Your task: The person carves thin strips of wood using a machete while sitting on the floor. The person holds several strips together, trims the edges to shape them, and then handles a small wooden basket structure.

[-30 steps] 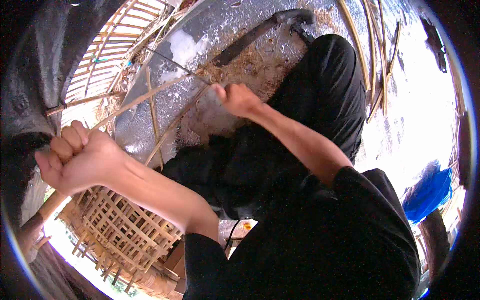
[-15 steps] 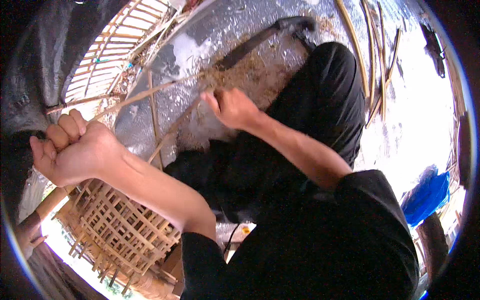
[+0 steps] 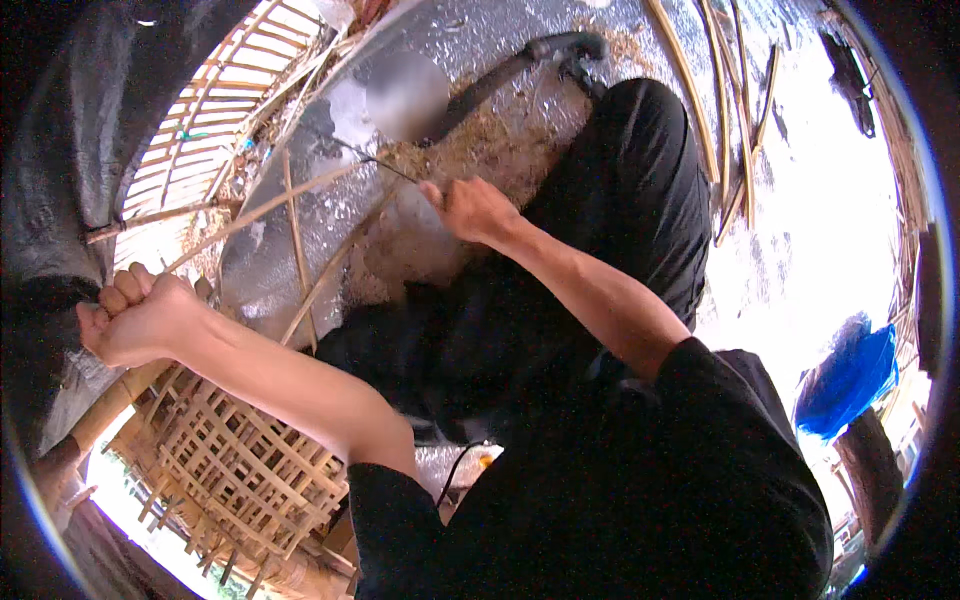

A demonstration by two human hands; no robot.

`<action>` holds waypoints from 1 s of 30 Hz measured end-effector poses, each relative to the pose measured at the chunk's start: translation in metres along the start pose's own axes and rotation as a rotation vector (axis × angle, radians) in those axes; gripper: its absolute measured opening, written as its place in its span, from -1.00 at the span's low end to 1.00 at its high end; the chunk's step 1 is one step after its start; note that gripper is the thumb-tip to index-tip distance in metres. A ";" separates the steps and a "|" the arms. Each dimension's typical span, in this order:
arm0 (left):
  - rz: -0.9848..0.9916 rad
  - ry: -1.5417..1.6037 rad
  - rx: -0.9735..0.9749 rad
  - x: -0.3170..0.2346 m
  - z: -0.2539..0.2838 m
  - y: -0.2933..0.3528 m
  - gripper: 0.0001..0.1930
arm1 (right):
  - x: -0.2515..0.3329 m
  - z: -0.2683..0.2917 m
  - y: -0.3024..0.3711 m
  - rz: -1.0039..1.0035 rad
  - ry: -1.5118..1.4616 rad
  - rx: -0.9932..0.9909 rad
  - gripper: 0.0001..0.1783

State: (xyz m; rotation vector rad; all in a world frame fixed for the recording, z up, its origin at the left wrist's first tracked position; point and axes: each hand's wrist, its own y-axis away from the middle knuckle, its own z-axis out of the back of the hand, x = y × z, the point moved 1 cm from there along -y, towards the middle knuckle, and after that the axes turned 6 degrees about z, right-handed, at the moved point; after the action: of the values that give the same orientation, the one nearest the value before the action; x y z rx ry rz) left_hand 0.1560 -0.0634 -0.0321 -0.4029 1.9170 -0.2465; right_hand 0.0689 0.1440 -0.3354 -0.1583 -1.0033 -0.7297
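At the far left my left hand [image 3: 140, 315] is closed around one end of a long, thin bamboo strip [image 3: 265, 215], which slants up and right over the silvery ground sheet. My right hand [image 3: 475, 210], near the middle, is closed on a slim dark knife [image 3: 385, 168]. Its narrow blade points up and left, near the far end of the strip; whether they touch I cannot tell. My fingers hide the handle. Below the blade lie pale brown shavings [image 3: 520, 135], close to my bent black-clad knee.
Two more strips [image 3: 335, 265] [image 3: 297, 235] lie between my arms. A dark tool with a bent end [image 3: 490, 85] rests beyond the knee. Several bamboo sticks [image 3: 690, 95] lie at upper right. A woven bamboo basket [image 3: 240, 455] stands lower left, a blue plastic bag [image 3: 850, 385] at right.
The dark blade now shows clearly, pointing away from my right hand. The view has shifted slightly; my left hand stays closed on the strip.
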 end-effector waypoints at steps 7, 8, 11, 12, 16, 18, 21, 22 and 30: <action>-0.036 0.164 -0.007 -0.036 -0.001 -0.045 -0.80 | 0.098 0.017 -0.035 0.192 -0.175 0.042 -0.21; -0.077 0.122 0.038 -0.033 -0.006 -0.046 -0.80 | 0.098 0.013 -0.039 0.202 -0.178 0.046 -0.21; 0.056 -0.038 0.046 -0.002 -0.025 -0.026 -0.68 | 0.080 -0.005 -0.049 0.173 -0.137 0.119 -0.21; 0.116 -0.008 0.073 -0.003 -0.026 -0.024 -0.64 | 0.075 -0.009 -0.049 0.175 -0.137 0.125 -0.21; -0.032 -0.190 0.219 0.005 -0.050 -0.024 -0.59 | 0.057 -0.017 -0.052 0.078 -0.138 0.160 -0.19; 0.129 -0.077 0.267 0.009 -0.052 -0.031 -0.58 | 0.057 -0.018 -0.037 0.169 -0.192 0.071 -0.14; 0.092 -0.058 0.266 0.016 -0.051 -0.036 -0.59 | 0.030 -0.012 -0.028 -0.010 -0.151 0.164 -0.18; 0.090 -0.052 0.269 0.018 -0.052 -0.036 -0.59 | 0.021 -0.014 -0.031 -0.063 -0.136 0.190 -0.19; 0.095 0.002 0.146 0.030 -0.017 -0.072 -0.71 | -0.001 -0.009 -0.025 -0.021 0.019 0.106 -0.23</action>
State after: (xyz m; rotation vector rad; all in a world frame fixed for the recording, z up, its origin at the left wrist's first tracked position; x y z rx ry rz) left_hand 0.1416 -0.1417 -0.0256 -0.2135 1.9007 -0.3214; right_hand 0.0597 0.1219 -0.3466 -0.0486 -1.0245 -0.6941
